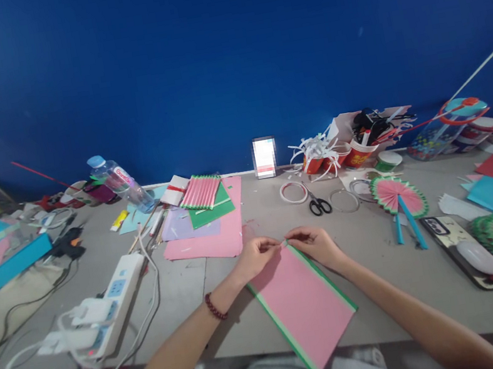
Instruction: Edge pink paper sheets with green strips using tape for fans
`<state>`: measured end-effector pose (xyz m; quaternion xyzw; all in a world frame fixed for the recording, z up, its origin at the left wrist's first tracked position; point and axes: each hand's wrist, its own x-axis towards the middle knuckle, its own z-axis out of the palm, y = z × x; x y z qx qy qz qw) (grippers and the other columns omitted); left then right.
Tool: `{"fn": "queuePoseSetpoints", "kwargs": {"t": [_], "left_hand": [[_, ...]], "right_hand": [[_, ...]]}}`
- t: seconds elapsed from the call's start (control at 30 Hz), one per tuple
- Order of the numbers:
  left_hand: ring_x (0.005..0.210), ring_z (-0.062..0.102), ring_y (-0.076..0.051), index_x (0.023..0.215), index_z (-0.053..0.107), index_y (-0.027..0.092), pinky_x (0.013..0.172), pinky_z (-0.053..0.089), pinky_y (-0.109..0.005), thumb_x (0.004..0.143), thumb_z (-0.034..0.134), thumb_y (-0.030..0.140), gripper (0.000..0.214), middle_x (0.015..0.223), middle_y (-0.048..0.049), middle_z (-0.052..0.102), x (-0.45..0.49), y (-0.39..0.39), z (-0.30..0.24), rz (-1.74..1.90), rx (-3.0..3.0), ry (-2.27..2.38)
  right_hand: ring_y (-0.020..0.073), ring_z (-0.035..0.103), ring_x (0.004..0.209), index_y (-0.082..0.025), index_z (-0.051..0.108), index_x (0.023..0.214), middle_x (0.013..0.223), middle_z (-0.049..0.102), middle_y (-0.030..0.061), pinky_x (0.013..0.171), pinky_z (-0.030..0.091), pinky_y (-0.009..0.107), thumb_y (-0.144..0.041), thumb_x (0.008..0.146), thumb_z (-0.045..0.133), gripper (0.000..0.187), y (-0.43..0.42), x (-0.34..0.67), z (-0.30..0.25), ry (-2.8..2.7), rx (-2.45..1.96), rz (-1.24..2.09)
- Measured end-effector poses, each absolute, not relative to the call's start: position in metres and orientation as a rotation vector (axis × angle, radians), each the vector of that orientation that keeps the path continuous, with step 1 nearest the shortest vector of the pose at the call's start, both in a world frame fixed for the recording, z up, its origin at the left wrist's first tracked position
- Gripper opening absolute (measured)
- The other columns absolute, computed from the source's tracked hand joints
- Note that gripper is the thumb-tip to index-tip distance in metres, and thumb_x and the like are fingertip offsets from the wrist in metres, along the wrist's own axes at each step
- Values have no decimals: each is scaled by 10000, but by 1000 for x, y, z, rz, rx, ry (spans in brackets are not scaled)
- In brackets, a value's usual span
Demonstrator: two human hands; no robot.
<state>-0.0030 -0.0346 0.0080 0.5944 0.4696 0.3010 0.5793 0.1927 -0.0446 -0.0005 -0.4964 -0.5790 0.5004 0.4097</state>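
A pink sheet of paper (304, 308) with green strips along its two long sides slants across the table's front edge. My left hand (259, 256) pinches its far end near the left corner, a beaded bracelet on the wrist. Close beside it, my right hand (314, 245) pinches the same far end by the right corner, where the green edge begins. The fingertips of both hands nearly meet, and they hide the very edge of the paper. The near end of the sheet hangs over my lap.
Black-handled scissors (319, 204) and a roll of white tape (293, 193) lie beyond my hands. Pink paper sheets (210, 248) with a pleated pink piece (202, 191) are at left, near a power strip (120, 296). Paper fans (400, 195) and a phone (448, 244) lie at right.
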Motion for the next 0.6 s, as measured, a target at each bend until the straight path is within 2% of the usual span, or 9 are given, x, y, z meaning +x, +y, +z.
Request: {"fn": "queuePoseSetpoints", "kwargs": {"t": [0.27, 0.6], "left_hand": [[782, 648, -188, 858, 697, 116, 714, 495, -269, 729, 662, 449, 358, 866, -96, 722, -1, -37, 12, 718, 1422, 1095], [827, 653, -204, 933, 708, 117, 726, 491, -275, 754, 640, 464, 396, 930, -105, 724, 0, -42, 17, 681, 1445, 1049]], "right_hand": [[184, 642, 814, -188, 688, 908, 837, 699, 47, 753, 495, 303, -407, 691, 700, 308, -46, 189, 6, -1377, -1249, 1346], [145, 567, 629, -178, 667, 704, 667, 647, 16, 583, 432, 251, -457, 726, 648, 281, -47, 190, 12, -1459, -1339, 1300]]}}
